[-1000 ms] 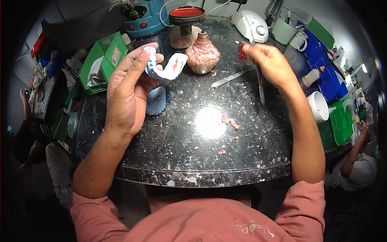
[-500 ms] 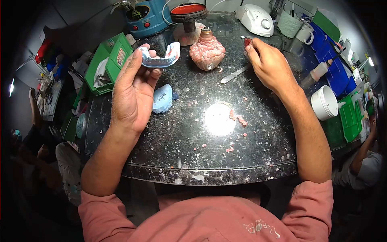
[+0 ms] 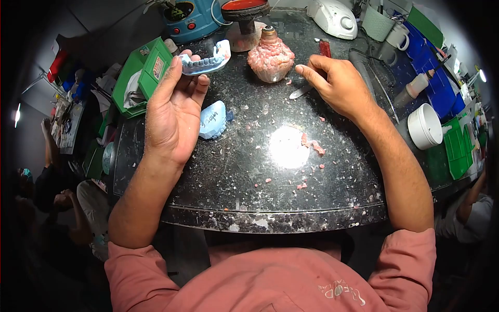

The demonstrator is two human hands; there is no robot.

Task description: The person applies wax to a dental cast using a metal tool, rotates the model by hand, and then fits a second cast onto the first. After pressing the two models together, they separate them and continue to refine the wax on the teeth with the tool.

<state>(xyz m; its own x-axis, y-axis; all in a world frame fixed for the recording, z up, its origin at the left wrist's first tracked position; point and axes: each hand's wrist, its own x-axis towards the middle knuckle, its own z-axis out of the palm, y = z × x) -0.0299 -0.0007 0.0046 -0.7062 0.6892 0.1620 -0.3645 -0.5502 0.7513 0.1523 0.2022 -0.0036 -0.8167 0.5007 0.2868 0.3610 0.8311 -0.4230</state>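
Note:
My left hand point(image 3: 179, 106) holds a blue horseshoe-shaped dental cast point(image 3: 207, 63) up between thumb and fingers, with pink and white material at its ends. Below it on the dark table lies a second blue cast point(image 3: 212, 119) with handwriting on it. My right hand point(image 3: 338, 83) hovers over the table with thumb and index finger apart; nothing shows between them, and its other fingers are curled. Just behind it lies a red lighter point(image 3: 325, 48). A metal blade point(image 3: 301, 92) sticks out from beneath that hand. A glass burner point(image 3: 271, 58) coated in pink wax stands between the hands.
Pink scraps point(image 3: 313, 145) are scattered over the speckled table point(image 3: 249, 200). At the back are a red-topped dish point(image 3: 244, 6), a blue machine point(image 3: 191, 21) and a white device point(image 3: 332, 20). Green bins point(image 3: 136, 83) stand left, a white tub point(image 3: 424, 126) right. Other people sit at both sides.
My right hand has let go of the red lighter, which now lies on the table, and has shifted slightly nearer the burner. My left hand still holds the cast, now tilted slightly differently.

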